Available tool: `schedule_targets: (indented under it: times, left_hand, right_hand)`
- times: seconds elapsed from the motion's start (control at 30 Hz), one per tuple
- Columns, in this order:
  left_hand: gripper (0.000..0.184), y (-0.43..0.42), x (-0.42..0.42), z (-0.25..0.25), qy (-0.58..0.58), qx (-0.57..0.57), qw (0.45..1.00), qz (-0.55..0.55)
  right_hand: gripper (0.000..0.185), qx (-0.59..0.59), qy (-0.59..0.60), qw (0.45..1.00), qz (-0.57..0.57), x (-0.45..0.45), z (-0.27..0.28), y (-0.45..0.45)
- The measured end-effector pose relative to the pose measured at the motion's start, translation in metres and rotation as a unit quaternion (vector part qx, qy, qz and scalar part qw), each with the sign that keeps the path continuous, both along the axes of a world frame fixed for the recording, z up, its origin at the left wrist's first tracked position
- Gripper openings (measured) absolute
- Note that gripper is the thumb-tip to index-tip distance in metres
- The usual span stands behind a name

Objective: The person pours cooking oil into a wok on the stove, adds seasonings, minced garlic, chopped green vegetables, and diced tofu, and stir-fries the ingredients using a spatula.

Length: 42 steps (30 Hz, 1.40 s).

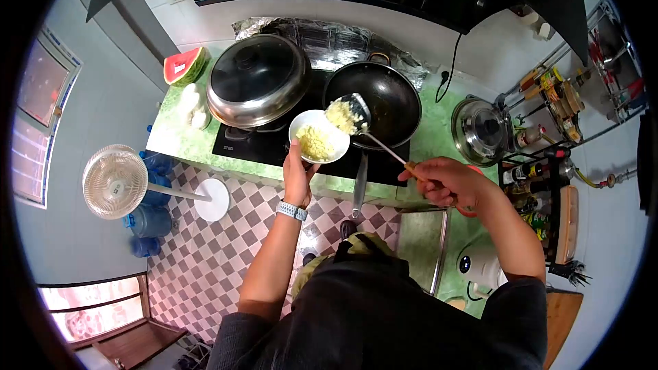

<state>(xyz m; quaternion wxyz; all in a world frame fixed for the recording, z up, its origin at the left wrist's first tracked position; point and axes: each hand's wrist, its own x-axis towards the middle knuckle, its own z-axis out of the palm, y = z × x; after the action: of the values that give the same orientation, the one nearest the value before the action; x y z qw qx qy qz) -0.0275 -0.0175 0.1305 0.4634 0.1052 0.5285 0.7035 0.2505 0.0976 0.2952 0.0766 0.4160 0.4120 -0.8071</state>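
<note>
My left hand [297,179] is wrapped round the near side of a white bowl [338,141], thumb at the rim. Crumbly yellow food [313,144], resembling scrambled egg, lies inside the bowl. In my right hand [444,182] is the wooden handle of a spatula [388,149], fingers closed. Its blade carries more of the yellow food [341,117] and sits just above the bowl's far right rim; whether they touch I cannot tell. Directly behind and to the right stands a black wok [399,104], its inside dark and shiny, its long handle pointing toward me.
A large lidded pan [257,82] occupies the cooktop's left side. Cut watermelon [185,66] lies at the counter's left end. A steel pot with a lid [478,130] and a bottle rack [538,185] stand right. A white fan [115,181] is on the floor at left.
</note>
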Motion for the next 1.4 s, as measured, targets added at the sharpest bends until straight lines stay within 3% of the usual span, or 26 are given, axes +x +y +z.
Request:
schedule_targets:
  times: [0.13,0.33,0.4,0.43,0.5,0.53,0.6,0.63,0.7,0.83,1.0,1.13,1.33,1.4]
  left_hand:
    - [0.066,0.002,-0.003,-0.003,0.002,-0.025,0.999,0.028]
    - [0.069,-0.024,-0.017,-0.01,0.004,-0.016,0.998,0.064]
    - [0.069,-0.035,-0.015,0.003,0.014,-0.021,0.996,0.086]
    - [0.068,-0.041,-0.017,0.007,0.009,-0.023,0.996,0.091]
    - [0.068,-0.053,-0.019,0.011,0.003,-0.022,0.994,0.104]
    - [0.068,-0.059,-0.02,0.013,0.001,-0.017,0.993,0.115]
    - [0.07,-0.071,-0.02,0.018,0.004,-0.016,0.991,0.134]
    - [0.07,-0.078,-0.019,0.022,0.003,-0.012,0.991,0.132]
    - [0.071,-0.087,-0.021,0.024,0.003,-0.007,0.991,0.131]
    - [0.071,-0.101,-0.022,0.026,-0.007,0.003,0.99,0.142]
    - [0.068,-0.105,-0.019,0.031,-0.012,-0.012,0.993,0.116]
    - [0.065,-0.1,-0.023,0.022,-0.021,0.003,0.996,0.083]
    - [0.066,-0.083,-0.022,0.024,-0.015,-0.008,0.999,0.048]
    - [0.064,-0.075,-0.025,0.02,0.001,-0.005,1.0,0.026]
  right_hand:
    - [0.044,0.044,-0.032,0.998,-0.031,0.004,-0.029,0.044]
    - [0.04,0.164,-0.135,0.976,-0.046,-0.005,-0.118,0.123]
    - [0.035,0.272,-0.216,0.937,0.048,-0.011,-0.141,0.144]
    - [0.035,0.272,-0.216,0.936,0.05,-0.014,-0.149,0.151]
    - [0.031,0.492,-0.287,0.779,0.261,-0.024,-0.153,0.155]
    - [0.031,0.493,-0.287,0.778,0.264,-0.026,-0.154,0.154]
    - [0.025,0.602,-0.313,0.664,0.315,-0.032,-0.15,0.145]
    - [0.025,0.605,-0.312,0.661,0.317,-0.034,-0.147,0.14]
    - [0.03,0.688,-0.333,0.57,0.301,-0.035,-0.128,0.123]
    - [0.025,0.715,-0.378,0.519,0.276,-0.035,-0.115,0.107]
    - [0.014,0.806,-0.356,0.408,0.242,-0.03,-0.105,0.086]
    - [0.017,0.8,-0.361,0.404,0.257,-0.028,-0.111,0.081]
    - [0.026,0.78,-0.378,0.441,0.232,-0.021,-0.105,0.074]
    - [0.027,0.747,-0.383,0.5,0.211,-0.02,-0.098,0.076]
